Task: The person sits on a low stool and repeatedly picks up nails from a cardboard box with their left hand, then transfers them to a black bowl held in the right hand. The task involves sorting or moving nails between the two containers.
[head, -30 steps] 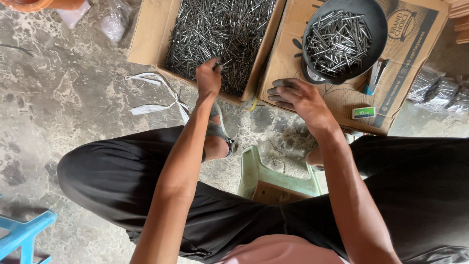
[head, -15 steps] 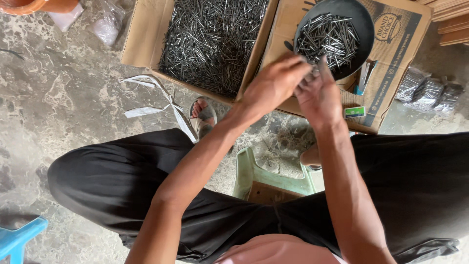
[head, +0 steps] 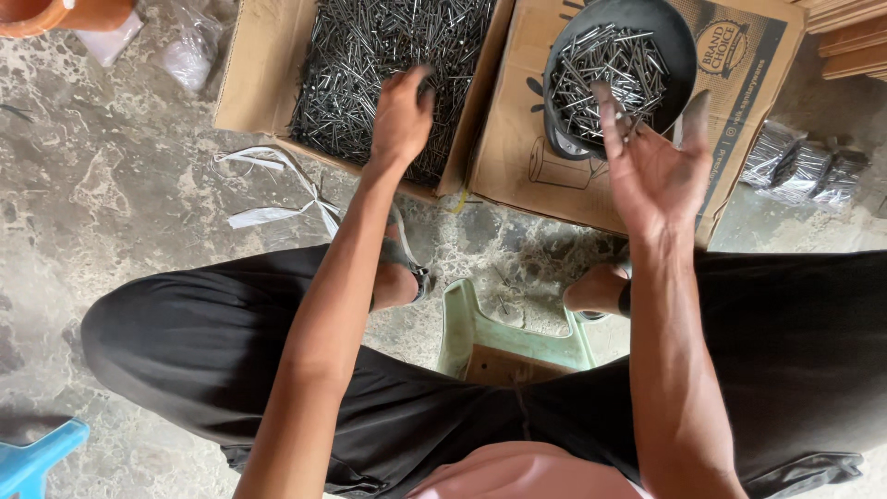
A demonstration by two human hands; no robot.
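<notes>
Below my left hand (head: 402,115) lies one open cardboard box (head: 254,83) heaped with loose steel nails (head: 370,55), far too many for me to count. That hand reaches forward with the arm straight, palm down and fingers curled loosely over the heap; I cannot tell whether it grips any. Just right of it, one dark round pan (head: 679,46) holds a smaller pile of nails (head: 605,79) and sits on one flattened cardboard sheet (head: 517,120). My right hand (head: 651,171) is raised before the pan, palm open and tilted, fingers spread, with a few nails resting against the fingers. Between my two knees stands one pale green stool (head: 513,337) on the mottled floor (head: 111,203).
</notes>
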